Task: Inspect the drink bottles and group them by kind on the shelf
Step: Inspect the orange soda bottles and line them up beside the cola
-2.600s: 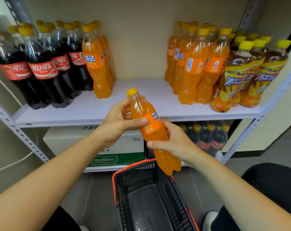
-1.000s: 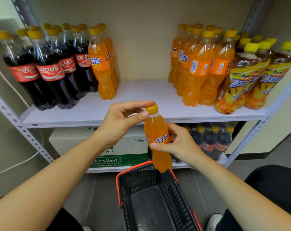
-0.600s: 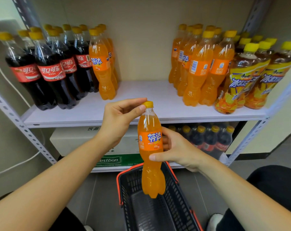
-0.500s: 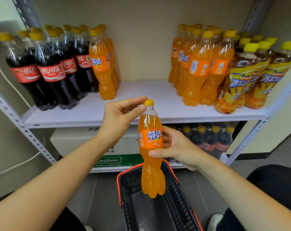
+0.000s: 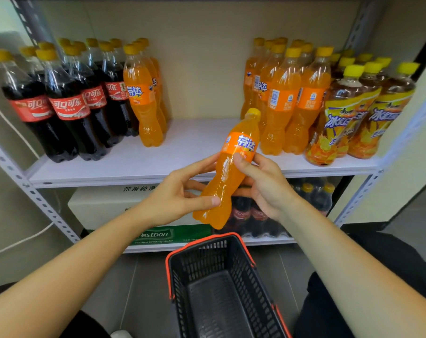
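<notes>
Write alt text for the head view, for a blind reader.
The left hand and right hand hold a tilted orange soda bottle before a white shelf, above a black basket. Cola bottles and orange sodas stand at its left, more orange sodas and iced tea bottles at its right.

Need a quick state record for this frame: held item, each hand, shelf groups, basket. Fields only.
held: orange soda bottle, tilted, cap toward upper right
left hand: grips its lower body
right hand: grips it just under the label
shelf, left: cola bottles, stray orange sodas beside them
shelf, right: orange soda group, then iced tea bottles
floor: basket, below the hands
</notes>
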`<state>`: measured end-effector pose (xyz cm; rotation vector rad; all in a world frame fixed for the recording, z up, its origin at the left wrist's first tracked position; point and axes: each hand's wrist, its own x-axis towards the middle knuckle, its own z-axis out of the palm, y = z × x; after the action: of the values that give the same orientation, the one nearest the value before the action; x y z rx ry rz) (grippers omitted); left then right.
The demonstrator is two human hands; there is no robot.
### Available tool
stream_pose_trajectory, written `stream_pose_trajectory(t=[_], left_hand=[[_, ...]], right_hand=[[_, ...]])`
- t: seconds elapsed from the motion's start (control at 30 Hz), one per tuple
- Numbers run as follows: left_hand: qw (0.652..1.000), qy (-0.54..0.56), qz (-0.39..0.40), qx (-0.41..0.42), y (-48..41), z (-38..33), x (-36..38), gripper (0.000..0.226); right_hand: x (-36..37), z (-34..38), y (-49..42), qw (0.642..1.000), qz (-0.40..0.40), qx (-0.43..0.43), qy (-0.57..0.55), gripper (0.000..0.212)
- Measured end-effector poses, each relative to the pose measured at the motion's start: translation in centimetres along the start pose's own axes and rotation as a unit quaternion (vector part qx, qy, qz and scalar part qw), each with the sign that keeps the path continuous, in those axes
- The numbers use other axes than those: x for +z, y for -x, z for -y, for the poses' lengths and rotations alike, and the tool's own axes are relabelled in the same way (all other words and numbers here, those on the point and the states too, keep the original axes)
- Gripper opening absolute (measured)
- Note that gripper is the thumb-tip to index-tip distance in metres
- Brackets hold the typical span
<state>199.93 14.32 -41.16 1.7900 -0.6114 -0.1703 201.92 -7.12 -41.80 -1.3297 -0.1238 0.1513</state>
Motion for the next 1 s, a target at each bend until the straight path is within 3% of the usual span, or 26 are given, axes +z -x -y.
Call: stream_pose_trajectory(t=[0.1,0.2,0.43,0.6,0.9,1.0], left_hand=[[0.999,-0.038,0.031,0.001,0.7,0.2,-0.2,0.089],[0.998,-0.057,0.015,0.014,1.3,0.2,0.0,0.09],[0.989,0.111,-0.094,0.036,2.1,-1.3,-0.1,0.067],[0.98,0.165,-0.11,0.021,2.5,-2.3,-0.4,0.056],[0.988,0.116,-0.095,0.031,3.0,-3.1,-0.7,0.076],[0.989,0.111,-0.091,0.026,3.0,-3.2,-0.8,0.072]], right_hand=[[0.0,0.5,-0.5,1.0,-0.02,0.008,-0.022,0.059],[0.2,0.8,-0.8,0.998,-0.013,0.023,-0.051,0.044],[1.3,0.8,-0.4,0.987,0.101,0.061,-0.109,0.056],[2.6,0.3,-0.2,0.979,0.102,0.081,-0.158,0.049],[3.2,0.2,-0.2,0.969,0.095,0.107,-0.199,0.061],[3.1,0.2,-0.2,0.967,0.104,0.119,-0.201,0.062]])
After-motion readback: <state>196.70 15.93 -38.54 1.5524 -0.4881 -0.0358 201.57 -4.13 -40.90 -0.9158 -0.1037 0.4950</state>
